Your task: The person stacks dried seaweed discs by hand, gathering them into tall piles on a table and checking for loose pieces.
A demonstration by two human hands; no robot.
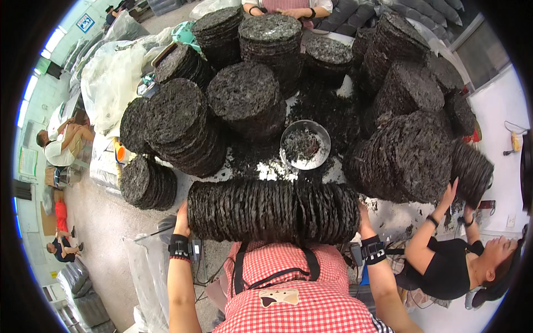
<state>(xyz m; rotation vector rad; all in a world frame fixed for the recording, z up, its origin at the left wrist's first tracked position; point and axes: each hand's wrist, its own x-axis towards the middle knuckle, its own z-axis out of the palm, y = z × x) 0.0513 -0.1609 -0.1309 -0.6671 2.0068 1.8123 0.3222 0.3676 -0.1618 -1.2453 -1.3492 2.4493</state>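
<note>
Between my two hands lies a long stack of round dark sheets [272, 211], which look like dried seaweed, turned on its side along the table's near edge. My left hand [182, 220] presses against its left end, and my right hand [365, 220] presses against its right end. Most fingers of both hands are hidden behind the ends. A slight gap splits the stack right of its middle. Just beyond it stands a round metal bowl [305, 145] with dark scraps inside.
Tall stacks of the same sheets [244, 94] crowd the far side, with leaning stacks [411, 155] at the right. Loose dark crumbs [325, 111] cover the tabletop between. At the right a co-worker's hands [452, 191] hold another stack [472, 172]. Another person [286, 8] stands across the table.
</note>
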